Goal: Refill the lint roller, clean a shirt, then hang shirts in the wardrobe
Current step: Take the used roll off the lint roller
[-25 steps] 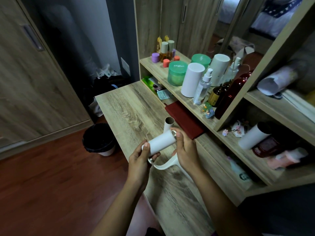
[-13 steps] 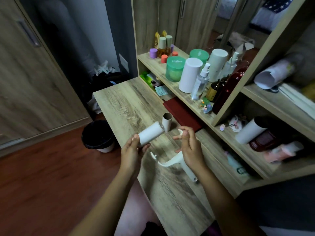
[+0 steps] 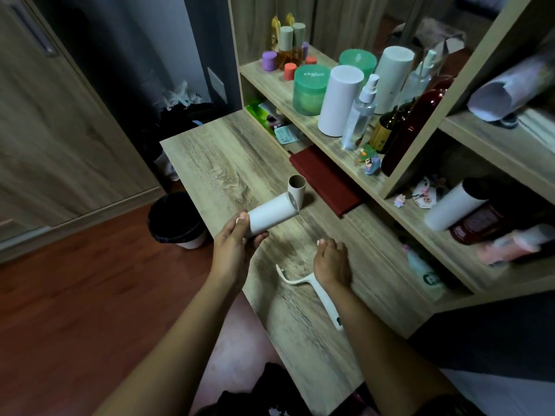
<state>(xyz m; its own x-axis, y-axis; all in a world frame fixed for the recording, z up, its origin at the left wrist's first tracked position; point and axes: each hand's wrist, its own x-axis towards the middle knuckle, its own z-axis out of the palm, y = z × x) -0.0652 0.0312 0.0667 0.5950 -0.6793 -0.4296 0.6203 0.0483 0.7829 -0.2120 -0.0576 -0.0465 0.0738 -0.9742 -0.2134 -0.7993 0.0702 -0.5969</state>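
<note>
My left hand point(image 3: 231, 244) grips one end of a white refill roll point(image 3: 271, 214) and holds it tilted above the wooden desk point(image 3: 216, 163). An empty brown cardboard core point(image 3: 297, 189) stands upright on the desk just behind the roll's far end. The bare white lint roller handle point(image 3: 322, 298) lies low on the desk to the right. My right hand point(image 3: 332, 262) covers its bend, with curled fingers holding it. The roll and the handle are apart. No shirt is in view.
A dark red book point(image 3: 326, 181) lies at the desk's back edge under the shelf unit point(image 3: 336, 145), which carries jars, bottles and white cylinders. A black-lined bin point(image 3: 177, 220) stands on the floor left of the desk. A wooden wardrobe door point(image 3: 54, 121) is at far left.
The roll and handle were together between both hands. My left hand has drawn the roll off to the left, and my right hand has lowered the bare handle to the desk.
</note>
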